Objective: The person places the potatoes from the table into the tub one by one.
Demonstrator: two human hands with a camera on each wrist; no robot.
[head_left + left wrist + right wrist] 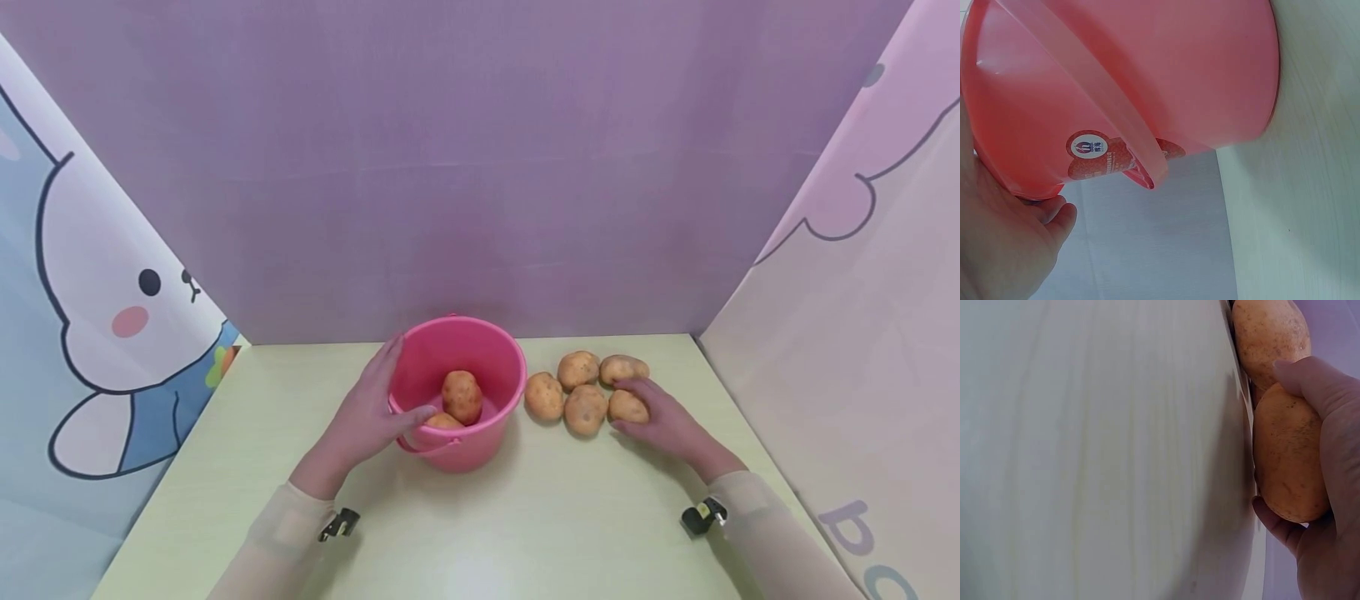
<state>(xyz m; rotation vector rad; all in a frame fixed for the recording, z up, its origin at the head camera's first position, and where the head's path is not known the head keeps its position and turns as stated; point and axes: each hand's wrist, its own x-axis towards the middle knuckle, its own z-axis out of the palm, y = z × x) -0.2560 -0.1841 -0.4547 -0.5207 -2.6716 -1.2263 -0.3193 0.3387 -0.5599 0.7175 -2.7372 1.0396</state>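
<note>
A pink bucket [487, 446] stands on the table with two potatoes visible inside, one reddish-brown potato [461, 397] leaning above a paler one. My left hand [372, 410] grips the bucket's rim at its left side, thumb over the near edge; the left wrist view shows the bucket's wall [1191, 69] and hanging handle [1094, 81]. At the right, my right hand [663, 419] holds a potato [1290, 453] between thumb and fingers, at the near right end of a cluster. Its thumb tip overlaps a neighbouring potato [1269, 340] in the right wrist view.
Between the bucket and my right hand lie more loose potatoes, among them a left one [543, 397], a near one [585, 410] and a back one [578, 370]. A purple panel [480, 183] rises behind the table [525, 533], with printed panels on both sides.
</note>
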